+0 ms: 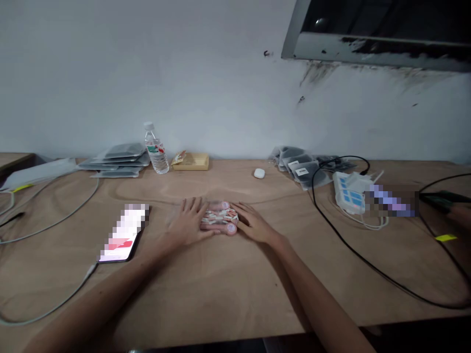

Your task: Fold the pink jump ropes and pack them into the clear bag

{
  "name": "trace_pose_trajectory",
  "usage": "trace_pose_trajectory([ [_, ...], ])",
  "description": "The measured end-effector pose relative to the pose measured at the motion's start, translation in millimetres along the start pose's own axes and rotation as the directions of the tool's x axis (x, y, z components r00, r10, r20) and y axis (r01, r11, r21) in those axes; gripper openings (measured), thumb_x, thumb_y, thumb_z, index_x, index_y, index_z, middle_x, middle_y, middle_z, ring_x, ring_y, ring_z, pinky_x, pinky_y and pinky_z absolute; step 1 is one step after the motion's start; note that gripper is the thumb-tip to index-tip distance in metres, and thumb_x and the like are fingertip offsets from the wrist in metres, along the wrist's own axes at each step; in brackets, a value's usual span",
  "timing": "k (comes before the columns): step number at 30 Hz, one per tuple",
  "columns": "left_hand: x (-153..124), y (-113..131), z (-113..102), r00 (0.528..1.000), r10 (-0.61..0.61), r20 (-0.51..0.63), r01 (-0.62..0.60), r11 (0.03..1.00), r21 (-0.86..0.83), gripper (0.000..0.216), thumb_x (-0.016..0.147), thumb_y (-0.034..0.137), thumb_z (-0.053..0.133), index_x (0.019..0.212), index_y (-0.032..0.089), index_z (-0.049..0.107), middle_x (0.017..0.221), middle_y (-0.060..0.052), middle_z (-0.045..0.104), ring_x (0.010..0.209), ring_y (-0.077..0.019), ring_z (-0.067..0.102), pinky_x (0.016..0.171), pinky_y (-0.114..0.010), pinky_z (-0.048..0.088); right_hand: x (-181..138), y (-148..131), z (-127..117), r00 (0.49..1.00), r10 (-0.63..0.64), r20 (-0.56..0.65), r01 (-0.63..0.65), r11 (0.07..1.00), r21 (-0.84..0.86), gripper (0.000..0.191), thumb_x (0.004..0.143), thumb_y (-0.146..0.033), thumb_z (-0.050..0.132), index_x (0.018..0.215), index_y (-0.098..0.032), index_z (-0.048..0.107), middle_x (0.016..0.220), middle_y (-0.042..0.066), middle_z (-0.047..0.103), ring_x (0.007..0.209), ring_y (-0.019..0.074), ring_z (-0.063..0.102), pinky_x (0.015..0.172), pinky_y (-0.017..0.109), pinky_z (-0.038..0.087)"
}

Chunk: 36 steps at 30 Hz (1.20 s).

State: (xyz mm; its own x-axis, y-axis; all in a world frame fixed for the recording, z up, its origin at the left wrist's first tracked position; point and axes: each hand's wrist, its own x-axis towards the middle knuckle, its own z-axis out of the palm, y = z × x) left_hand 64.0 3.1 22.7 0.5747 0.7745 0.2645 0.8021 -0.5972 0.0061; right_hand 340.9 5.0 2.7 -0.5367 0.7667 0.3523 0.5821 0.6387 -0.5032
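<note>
A small pile of pink and white packets lies in the middle of the wooden table. My left hand lies flat against the pile's left side, fingers stretched out and slightly blurred. My right hand rests palm down against the pile's right side, fingers extended. Both hands touch the pile from either side; neither lifts a packet.
A phone on a cable lies left of my hands. At the back stand a water bottle, grey pouches, a yellow tray, a white earbud case, more pouches. A power strip with black cables sits right.
</note>
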Motion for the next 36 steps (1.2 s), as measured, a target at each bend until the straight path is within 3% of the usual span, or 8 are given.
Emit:
trace_pose_trajectory([
  [2,0,0,-1,1.000,-0.002,0.002,0.002,1.000,0.008,0.089,0.087,0.081,0.043,0.147,0.014,0.046,0.149,-0.019,0.046,0.138,-0.0401,0.039,0.114,-0.059,0.027,-3,3,-8,0.999,-0.018,0.045,0.017,1.000,0.008,0.070,0.094,-0.056,0.060,0.155,-0.030,0.038,0.155,0.010,0.048,0.139,0.0318,0.046,0.115,0.054,0.037],
  [5,-1,1,-3,1.000,-0.003,0.006,0.003,1.000,0.015,0.089,0.087,0.081,0.042,0.146,0.015,0.046,0.150,-0.019,0.046,0.138,-0.0399,0.039,0.115,-0.059,0.027,-10,11,-18,0.998,0.018,0.065,-0.014,0.998,-0.057,0.101,0.072,-0.069,0.077,0.156,-0.031,0.037,0.152,0.012,0.050,0.140,0.0396,0.045,0.114,0.062,0.033],
  [8,-3,3,-4,1.000,-0.001,0.023,0.000,1.000,0.029,0.089,0.087,0.080,0.043,0.147,0.014,0.046,0.151,-0.020,0.045,0.139,-0.0403,0.039,0.116,-0.059,0.025,-12,17,-21,0.995,0.072,0.066,-0.065,0.992,-0.107,0.112,0.062,-0.075,0.080,0.155,-0.029,0.038,0.151,0.013,0.051,0.141,0.0418,0.042,0.115,0.063,0.030],
  [20,-3,12,-5,0.998,0.017,0.058,-0.019,0.999,0.039,0.090,0.087,0.081,0.042,0.149,0.015,0.045,0.153,-0.021,0.043,0.141,-0.0421,0.037,0.117,-0.061,0.022,-8,-3,-1,0.989,0.099,0.107,-0.077,0.978,-0.193,0.088,0.084,-0.074,0.061,0.154,-0.025,0.041,0.158,0.016,0.042,0.146,0.0375,0.036,0.118,0.058,0.030],
  [27,-6,17,0,0.998,0.002,0.069,-0.005,0.999,0.046,0.094,0.088,0.081,0.040,0.153,0.013,0.039,0.156,-0.023,0.040,0.144,-0.0445,0.034,0.118,-0.064,0.019,-7,0,7,0.983,0.108,0.150,-0.075,0.975,-0.210,0.077,0.093,-0.069,0.053,0.156,-0.027,0.039,0.162,0.015,0.035,0.149,0.0359,0.031,0.120,0.057,0.027],
  [36,-4,24,2,0.996,-0.045,0.076,0.045,0.999,0.009,0.095,0.087,0.083,0.039,0.153,0.015,0.039,0.156,-0.024,0.039,0.145,-0.0462,0.032,0.116,-0.065,0.021,-4,-7,21,0.975,0.197,0.101,-0.158,0.939,-0.305,0.073,0.087,-0.059,0.066,0.148,-0.022,0.051,0.163,0.016,0.031,0.148,0.0395,0.031,0.120,0.057,0.026],
])
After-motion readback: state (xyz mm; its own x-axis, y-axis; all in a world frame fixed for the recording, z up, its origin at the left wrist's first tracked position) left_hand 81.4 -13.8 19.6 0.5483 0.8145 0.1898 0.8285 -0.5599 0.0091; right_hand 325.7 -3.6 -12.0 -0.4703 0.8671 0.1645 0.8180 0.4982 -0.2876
